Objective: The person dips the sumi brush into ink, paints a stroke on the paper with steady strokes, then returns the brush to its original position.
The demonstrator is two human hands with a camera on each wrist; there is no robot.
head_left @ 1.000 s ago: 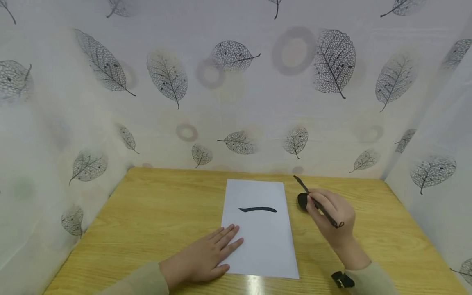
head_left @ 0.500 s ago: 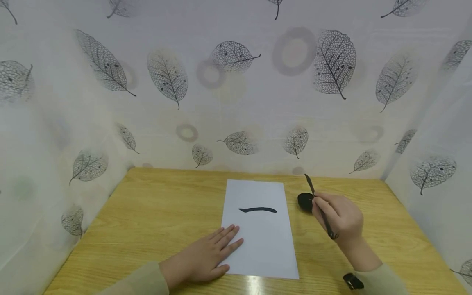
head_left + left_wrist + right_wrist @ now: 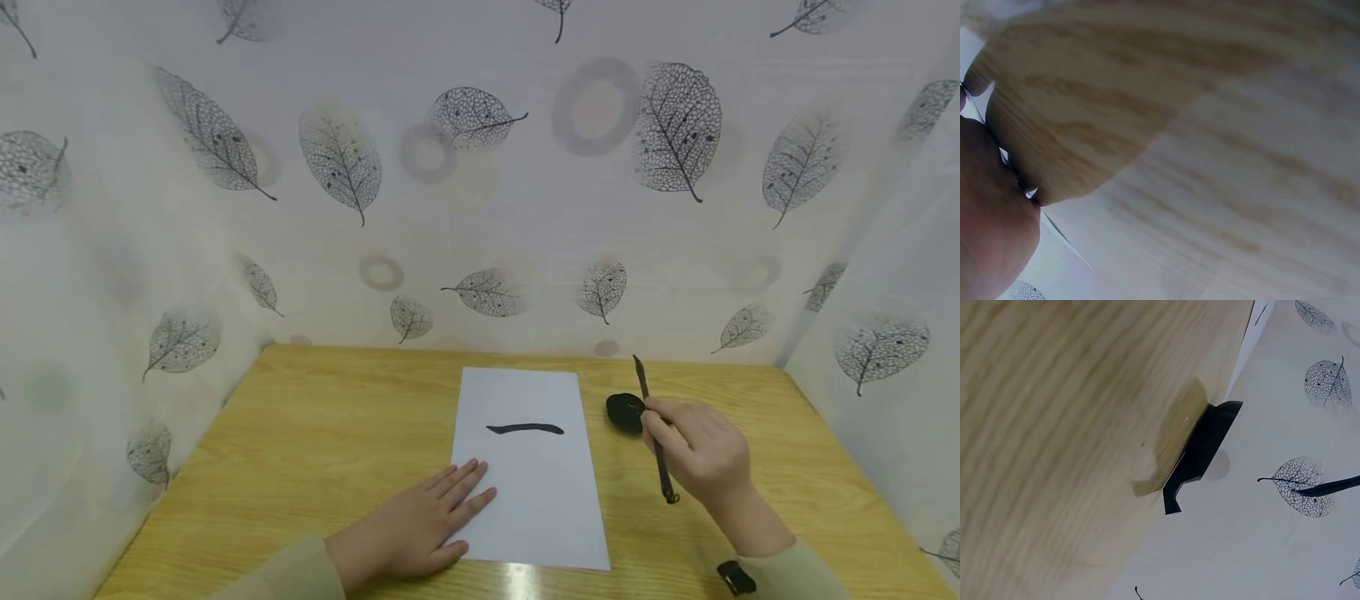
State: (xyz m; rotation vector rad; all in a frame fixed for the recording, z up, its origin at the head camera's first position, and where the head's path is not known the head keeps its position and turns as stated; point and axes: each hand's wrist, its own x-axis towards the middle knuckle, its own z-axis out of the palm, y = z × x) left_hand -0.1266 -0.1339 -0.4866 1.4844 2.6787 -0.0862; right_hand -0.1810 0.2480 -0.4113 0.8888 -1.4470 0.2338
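My right hand point(image 3: 701, 446) pinches a dark writing brush point(image 3: 662, 475) between thumb and fingers. The brush's tip points away from me, and its looped end is nearest me. Beside these fingers a small black ink dish point(image 3: 624, 412) stands on the table. In the right wrist view, the brush tip point(image 3: 1322, 488) is in the air, apart from the ink dish point(image 3: 1204, 450). A white sheet of paper point(image 3: 532, 500) bears one black horizontal stroke point(image 3: 525, 428). My left hand point(image 3: 427, 521) lies with spread fingers on the sheet's lower left edge.
The wooden table point(image 3: 337, 417) is enclosed at the back and sides by pale curtains point(image 3: 510, 208) printed with leaves. A black strap piece point(image 3: 736, 577) shows by the right sleeve.
The right hand has moved right and slightly toward me with the brush, which has turned more upright in the head view. More of the ink dish shows. The left hand stays on the paper.
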